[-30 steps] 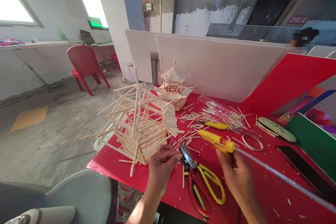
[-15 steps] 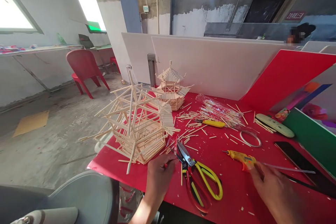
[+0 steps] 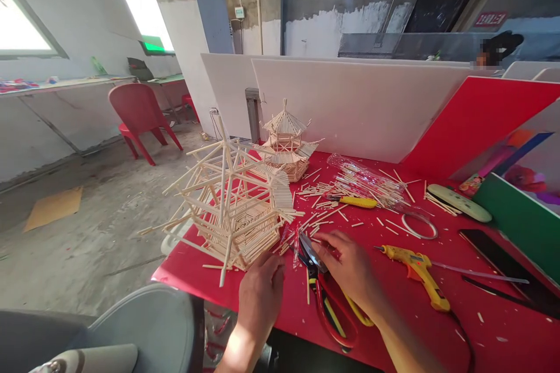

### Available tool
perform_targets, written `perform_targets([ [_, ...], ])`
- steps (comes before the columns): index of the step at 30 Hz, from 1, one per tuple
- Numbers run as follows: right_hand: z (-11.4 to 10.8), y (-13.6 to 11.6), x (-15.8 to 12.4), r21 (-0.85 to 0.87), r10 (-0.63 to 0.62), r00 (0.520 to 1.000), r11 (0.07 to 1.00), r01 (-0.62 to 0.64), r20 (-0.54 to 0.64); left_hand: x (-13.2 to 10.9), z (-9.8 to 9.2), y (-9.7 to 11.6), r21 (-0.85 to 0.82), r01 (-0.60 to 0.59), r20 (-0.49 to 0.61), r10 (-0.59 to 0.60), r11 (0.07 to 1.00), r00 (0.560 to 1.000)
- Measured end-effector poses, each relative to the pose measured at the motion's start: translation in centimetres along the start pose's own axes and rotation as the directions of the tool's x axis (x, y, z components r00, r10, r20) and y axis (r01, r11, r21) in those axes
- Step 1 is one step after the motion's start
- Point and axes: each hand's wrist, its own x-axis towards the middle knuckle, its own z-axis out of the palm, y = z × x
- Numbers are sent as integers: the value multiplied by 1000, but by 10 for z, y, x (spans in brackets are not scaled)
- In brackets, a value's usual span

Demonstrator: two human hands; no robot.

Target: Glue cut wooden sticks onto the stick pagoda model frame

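Observation:
A large unfinished pavilion of thin wooden sticks [image 3: 231, 210] stands tilted at the left corner of the red table [image 3: 406, 326]. My left hand [image 3: 260, 288] sits just in front of its base, fingers curled; what they hold is hidden. My right hand [image 3: 350, 268] lies over the red-and-yellow scissors [image 3: 335, 317], fingers stretched toward the blades and the loose sticks there. The yellow glue gun [image 3: 420, 271] lies on the table to the right of that hand, untouched, with a glue stick poking out behind it.
A smaller finished stick pavilion [image 3: 286, 140] stands behind the large one. A bag of sticks [image 3: 371, 183], a yellow knife [image 3: 354, 201], a tape ring [image 3: 419, 225], a phone [image 3: 494, 262] and a green board [image 3: 520, 227] lie farther back. White boards [image 3: 371, 111] wall the rear. A grey chair back [image 3: 144, 326] is at the near left.
My right hand set the glue gun down on the table and moved left onto the scissors. My left hand stayed by the model's base, shifting slightly toward it.

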Motion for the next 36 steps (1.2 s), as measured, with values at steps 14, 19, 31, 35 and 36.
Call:
perform_targets([
  [14, 15, -10, -1, 147, -30, 991, 989, 10, 132, 10, 1, 6, -486, 20, -82, -68, 874, 994],
  [19, 13, -11, -5, 151, -70, 988, 987, 49, 134, 12, 6, 7, -732, 281, 107, -302, 621, 947],
  [31, 6, -2, -13, 116, -10, 992, 993, -5, 128, 23, 9, 21, -845, 400, 232, -432, 355, 872],
  [35, 4, -1, -13, 128, -20, 993, 992, 5, 120, 25, 7, 25, -847, 402, 219, -460, 348, 860],
  [36, 4, -2, -12, 133, -25, 993, 991, 9, 117, 26, 7, 26, -850, 401, 217, -466, 342, 858],
])
